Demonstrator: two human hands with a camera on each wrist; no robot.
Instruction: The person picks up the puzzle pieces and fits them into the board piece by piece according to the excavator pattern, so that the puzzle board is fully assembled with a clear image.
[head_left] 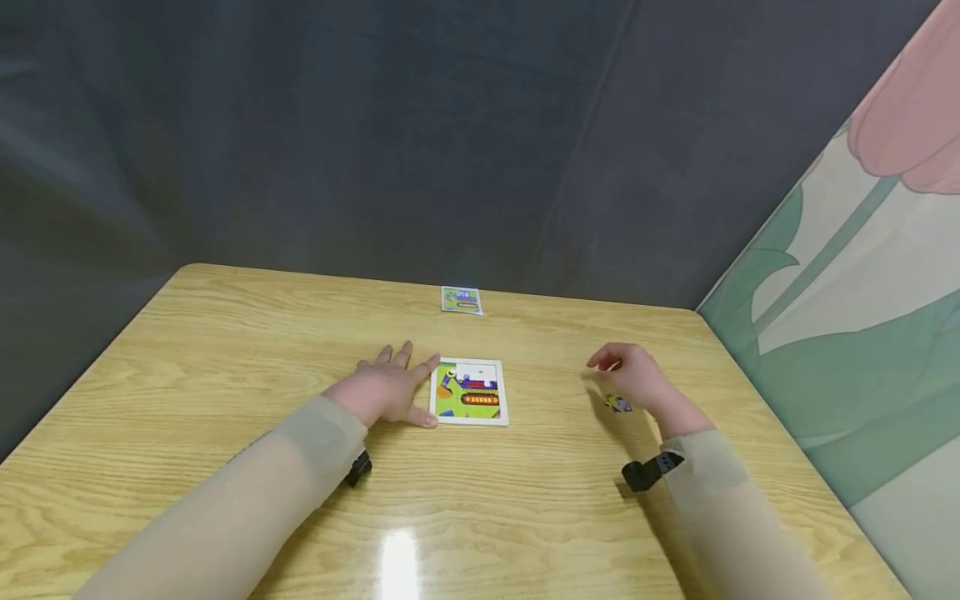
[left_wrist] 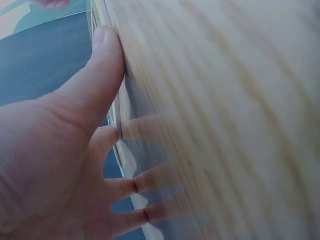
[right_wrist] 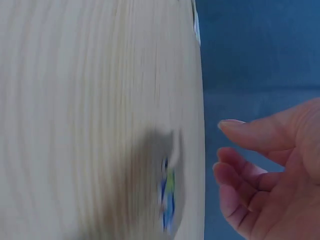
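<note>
Near the middle of the table lies a white-framed jigsaw puzzle (head_left: 469,393) with a digger picture; its upper right part shows plain white. My left hand (head_left: 390,387) rests flat at its left side, fingers spread, with thumb and index finger touching the frame edge. In the left wrist view the left thumb (left_wrist: 107,55) lies along that edge. Over to the right, my right hand (head_left: 636,377) hovers above the table, fingers loosely bent and nothing between them. Just below it lie loose puzzle pieces (head_left: 618,404), partly hidden by the hand in the head view.
A small picture card (head_left: 461,300) of a similar digger lies at the table's back edge. Behind the wooden table (head_left: 247,333) hangs a dark curtain (head_left: 420,142). A flower-patterned panel (head_left: 870,333) stands along the right side.
</note>
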